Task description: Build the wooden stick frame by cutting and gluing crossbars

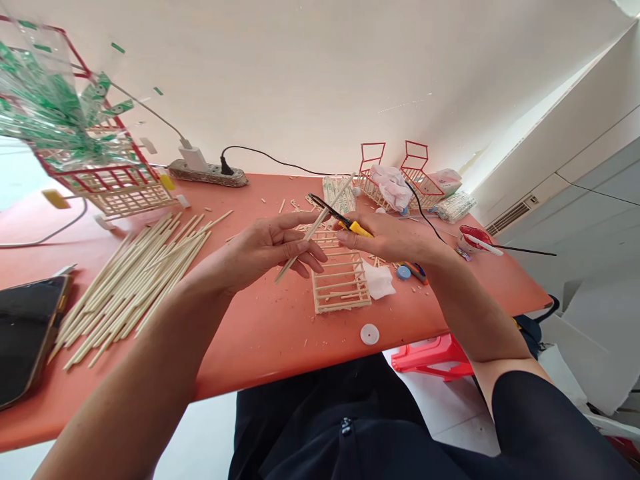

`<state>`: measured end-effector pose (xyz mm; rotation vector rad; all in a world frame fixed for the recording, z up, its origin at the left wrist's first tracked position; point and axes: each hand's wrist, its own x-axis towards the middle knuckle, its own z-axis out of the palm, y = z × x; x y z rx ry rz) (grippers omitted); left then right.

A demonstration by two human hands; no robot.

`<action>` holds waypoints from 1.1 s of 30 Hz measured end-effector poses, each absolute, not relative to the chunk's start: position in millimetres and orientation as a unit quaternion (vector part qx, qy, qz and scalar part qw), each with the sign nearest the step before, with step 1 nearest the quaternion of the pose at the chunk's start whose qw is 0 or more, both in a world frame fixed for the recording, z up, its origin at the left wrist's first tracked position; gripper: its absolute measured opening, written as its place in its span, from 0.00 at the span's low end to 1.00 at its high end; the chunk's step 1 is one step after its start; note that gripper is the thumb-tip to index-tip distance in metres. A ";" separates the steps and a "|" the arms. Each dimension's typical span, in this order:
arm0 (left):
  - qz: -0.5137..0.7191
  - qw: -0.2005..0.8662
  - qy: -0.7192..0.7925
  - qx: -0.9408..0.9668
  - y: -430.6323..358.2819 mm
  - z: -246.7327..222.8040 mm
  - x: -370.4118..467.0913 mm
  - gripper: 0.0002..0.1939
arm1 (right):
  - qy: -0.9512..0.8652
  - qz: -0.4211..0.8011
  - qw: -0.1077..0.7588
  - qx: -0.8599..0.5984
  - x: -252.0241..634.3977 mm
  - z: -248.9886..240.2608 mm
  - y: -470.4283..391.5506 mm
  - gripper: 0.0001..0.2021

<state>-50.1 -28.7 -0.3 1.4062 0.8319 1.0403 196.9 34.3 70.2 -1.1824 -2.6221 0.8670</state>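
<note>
My left hand [280, 247] is closed around a thin pale wooden stick [315, 229], which slants up to the right. My right hand [385, 233] grips a cutter [356, 228] with yellow handles and long dark jaws. These jaws cross the stick just beyond my left fingertips; whether they touch it I cannot tell. Below both hands, a small ladder-like frame of wooden sticks [343, 310] lies on the orange table [240, 347], its far part hidden by my hands. Many loose sticks [135, 287] lie in a pile left of my left hand.
A phone [30, 333] lies at the left edge, near a red-trimmed stick basket [110, 190] holding green-printed wrappers. A power strip [207, 173] stands by the wall. Small red-framed stick models [423, 187] and a red-stained cup [473, 237] are at the right. A white disc [370, 334] lies near the front edge.
</note>
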 end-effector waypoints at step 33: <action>0.473 0.609 0.407 0.489 1.8 -19.4 -107.6 0.35 | -0.899 0.185 0.105 -0.383 121.5 48.9 74.6 0.25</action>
